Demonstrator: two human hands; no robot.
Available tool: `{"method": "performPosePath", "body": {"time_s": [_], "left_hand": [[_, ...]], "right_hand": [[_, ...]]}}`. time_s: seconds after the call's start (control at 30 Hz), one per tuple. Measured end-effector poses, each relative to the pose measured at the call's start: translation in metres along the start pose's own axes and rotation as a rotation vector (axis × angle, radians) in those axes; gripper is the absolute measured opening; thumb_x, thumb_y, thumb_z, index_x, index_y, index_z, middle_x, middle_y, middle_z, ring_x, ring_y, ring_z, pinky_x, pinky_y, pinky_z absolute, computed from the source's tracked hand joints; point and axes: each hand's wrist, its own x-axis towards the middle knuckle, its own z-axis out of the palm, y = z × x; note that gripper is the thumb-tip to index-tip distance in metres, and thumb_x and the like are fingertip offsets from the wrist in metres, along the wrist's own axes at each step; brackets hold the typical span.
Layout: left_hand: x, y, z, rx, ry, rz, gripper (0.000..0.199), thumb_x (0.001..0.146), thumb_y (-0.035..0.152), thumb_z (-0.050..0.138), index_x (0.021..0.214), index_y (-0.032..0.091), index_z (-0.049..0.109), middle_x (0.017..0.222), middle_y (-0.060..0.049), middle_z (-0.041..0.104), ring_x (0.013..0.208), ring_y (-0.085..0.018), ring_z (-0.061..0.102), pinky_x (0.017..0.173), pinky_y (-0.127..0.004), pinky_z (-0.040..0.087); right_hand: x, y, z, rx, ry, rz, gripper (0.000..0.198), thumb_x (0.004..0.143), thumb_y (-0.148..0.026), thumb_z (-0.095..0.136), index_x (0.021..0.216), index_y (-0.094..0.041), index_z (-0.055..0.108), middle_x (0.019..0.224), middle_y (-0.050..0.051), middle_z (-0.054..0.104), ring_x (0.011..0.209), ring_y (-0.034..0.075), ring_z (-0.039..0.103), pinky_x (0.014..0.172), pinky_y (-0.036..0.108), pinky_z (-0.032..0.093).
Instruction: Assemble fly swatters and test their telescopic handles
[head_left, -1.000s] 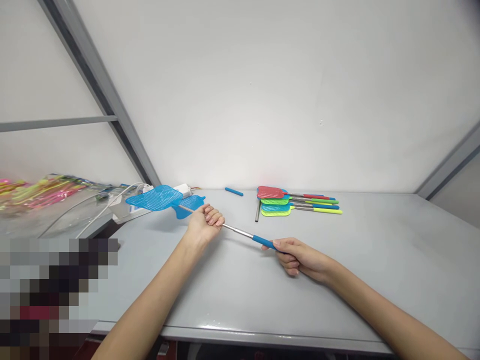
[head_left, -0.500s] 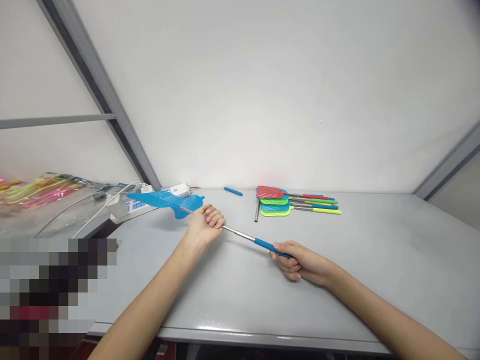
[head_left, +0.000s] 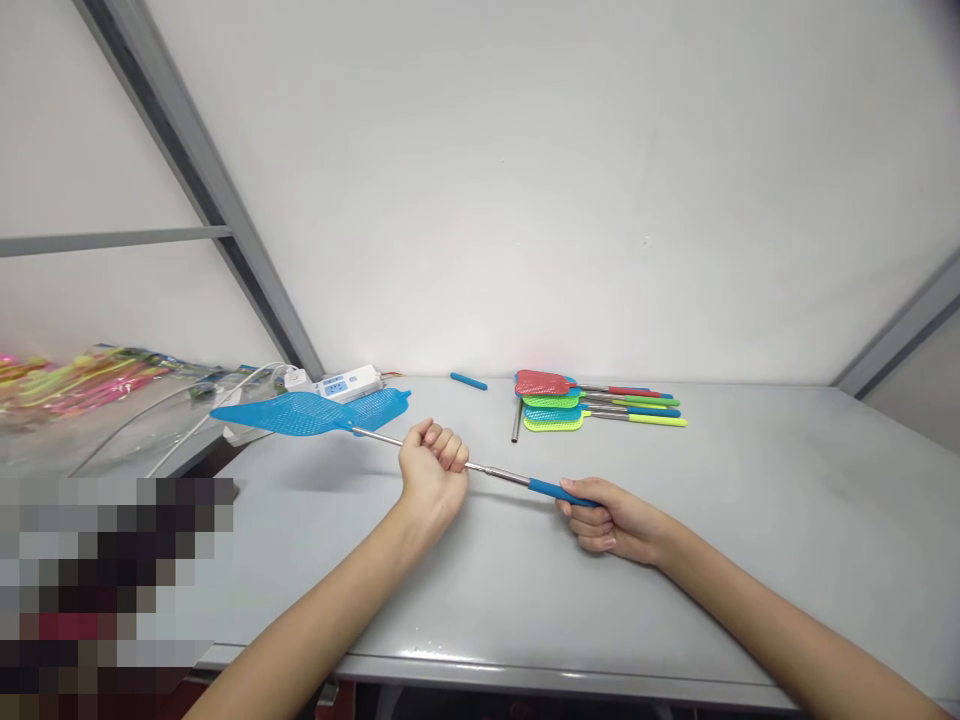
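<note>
A blue fly swatter (head_left: 289, 414) is held slanting above the table, its mesh head at the left and its handle towards the right. My left hand (head_left: 435, 465) is closed around the thin metal telescopic rod. My right hand (head_left: 611, 520) grips the blue handle (head_left: 551, 488), covering its end. Behind the held head, another blue mesh swatter head (head_left: 379, 410) shows, partly hidden.
Several coloured fly swatters (head_left: 553, 422) lie stacked at the back, beside a short metal tube (head_left: 516, 422). A loose blue grip (head_left: 469, 381) lies near the wall. A white power strip (head_left: 349, 383) stands back left, near bagged colourful items (head_left: 112, 380).
My left hand has moved right and slightly down, and more rod shows between it and the head. The swatter head has swung left and down. My right hand has shifted slightly right.
</note>
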Motion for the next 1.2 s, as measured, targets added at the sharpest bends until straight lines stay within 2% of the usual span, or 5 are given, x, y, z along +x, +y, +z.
{"method": "performPosePath", "body": {"time_s": [0.27, 0.5, 0.73, 0.97, 1.2], "left_hand": [[-0.015, -0.006, 0.006, 0.023, -0.053, 0.048, 0.030, 0.070, 0.018, 0.040, 0.047, 0.018, 0.019, 0.036, 0.008, 0.012, 0.028, -0.005, 0.012, 0.031, -0.023, 0.008], [-0.017, -0.024, 0.002, 0.013, -0.049, 0.000, 0.031, 0.070, 0.019, 0.040, 0.046, 0.018, 0.020, 0.036, 0.007, 0.011, 0.028, -0.005, 0.012, 0.032, -0.023, 0.008], [-0.015, -0.024, -0.003, -0.003, -0.076, -0.008, 0.031, 0.070, 0.019, 0.040, 0.046, 0.018, 0.021, 0.036, 0.007, 0.014, 0.029, -0.005, 0.014, 0.032, -0.022, 0.011], [-0.004, -0.022, -0.008, -0.026, -0.047, -0.118, 0.029, 0.071, 0.017, 0.038, 0.046, 0.018, 0.022, 0.035, 0.007, 0.015, 0.028, -0.005, 0.015, 0.031, -0.020, 0.014], [0.004, -0.015, -0.007, -0.020, -0.164, -0.202, 0.027, 0.072, 0.016, 0.038, 0.047, 0.017, 0.026, 0.035, 0.007, 0.019, 0.029, -0.005, 0.019, 0.033, -0.019, 0.019]], "right_hand": [[0.000, -0.001, -0.002, 0.061, -0.021, 0.038, 0.024, 0.077, -0.030, 0.046, 0.069, -0.009, 0.052, 0.039, -0.010, 0.014, 0.035, 0.002, 0.010, 0.033, 0.016, 0.013], [0.001, 0.001, -0.001, 0.048, -0.055, 0.034, 0.024, 0.079, -0.029, 0.043, 0.070, -0.009, 0.052, 0.039, -0.010, 0.015, 0.034, 0.002, 0.011, 0.033, 0.015, 0.013], [0.001, 0.000, 0.000, 0.041, -0.053, 0.024, 0.024, 0.079, -0.029, 0.043, 0.070, -0.009, 0.052, 0.040, -0.009, 0.015, 0.034, 0.002, 0.012, 0.033, 0.016, 0.013], [0.001, -0.001, 0.001, 0.039, -0.020, 0.017, 0.024, 0.080, -0.028, 0.043, 0.073, -0.008, 0.053, 0.041, -0.009, 0.015, 0.036, 0.002, 0.012, 0.034, 0.016, 0.013], [0.000, -0.004, 0.004, 0.009, -0.008, 0.008, 0.025, 0.080, -0.031, 0.042, 0.076, -0.009, 0.054, 0.041, -0.009, 0.015, 0.036, 0.002, 0.011, 0.034, 0.016, 0.013]]}}
